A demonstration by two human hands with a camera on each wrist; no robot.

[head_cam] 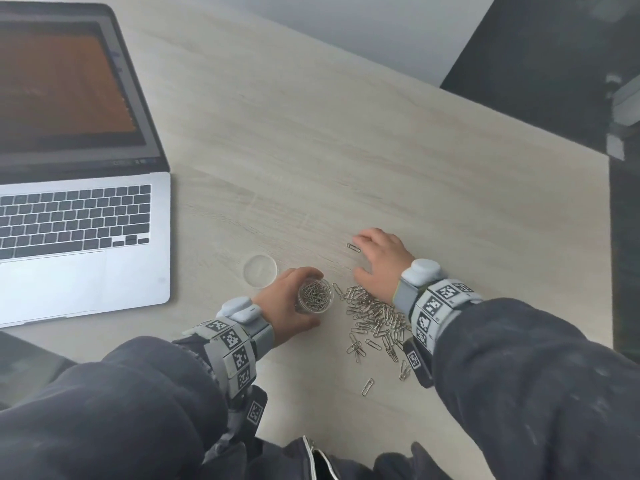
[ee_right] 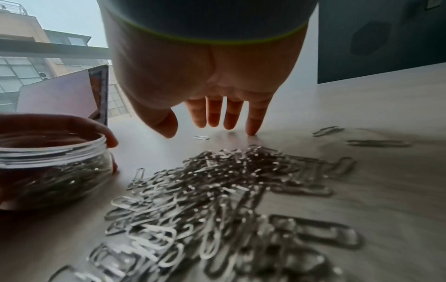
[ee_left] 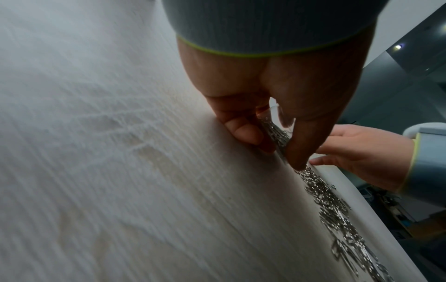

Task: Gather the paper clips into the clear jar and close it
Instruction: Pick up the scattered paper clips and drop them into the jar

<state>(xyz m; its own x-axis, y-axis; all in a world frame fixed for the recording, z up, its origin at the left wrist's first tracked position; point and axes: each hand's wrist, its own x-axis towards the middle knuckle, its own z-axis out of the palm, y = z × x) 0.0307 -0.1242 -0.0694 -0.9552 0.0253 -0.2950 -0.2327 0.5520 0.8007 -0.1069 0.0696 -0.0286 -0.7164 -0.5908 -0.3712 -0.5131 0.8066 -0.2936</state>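
A small clear jar [head_cam: 314,295] [ee_right: 53,167], partly filled with paper clips, stands on the light wood table. My left hand [head_cam: 287,303] [ee_left: 272,122] grips it round the side. Its clear round lid [head_cam: 260,271] lies just beyond the jar to the left. A pile of silver paper clips [head_cam: 375,315] [ee_right: 212,190] [ee_left: 337,209] spreads out to the right of the jar. My right hand [head_cam: 379,261] [ee_right: 212,114] hovers open over the table beyond the pile, fingers straight and pointing down. A single clip [head_cam: 353,248] [ee_right: 201,137] lies by its fingertips.
An open laptop [head_cam: 79,216] takes up the table's left side. A few stray clips [head_cam: 367,386] lie nearer my body. The table's right edge [head_cam: 607,271] borders a dark floor. Bare tabletop stretches beyond the hands.
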